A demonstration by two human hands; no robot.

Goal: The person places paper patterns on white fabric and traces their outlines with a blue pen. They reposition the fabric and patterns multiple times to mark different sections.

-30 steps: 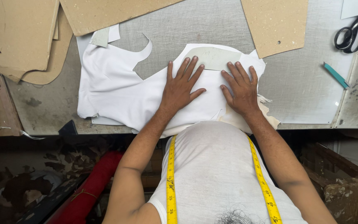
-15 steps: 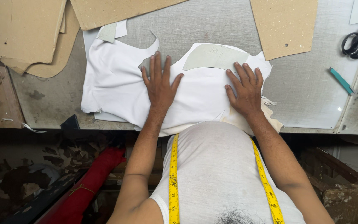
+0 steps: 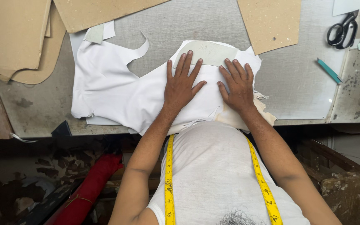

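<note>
White fabric piece (image 3: 121, 89): cut garment panel, plain white, lying flat, spread from centre-left to centre of frame; curved neckline-type cutout with pointed strap at upper edge; lower edge hangs slightly past near edge.
Pale grey-green pattern piece (image 3: 207, 53): curved card template, lying flat on fabric, upper centre, touching fingertips above.
</note>
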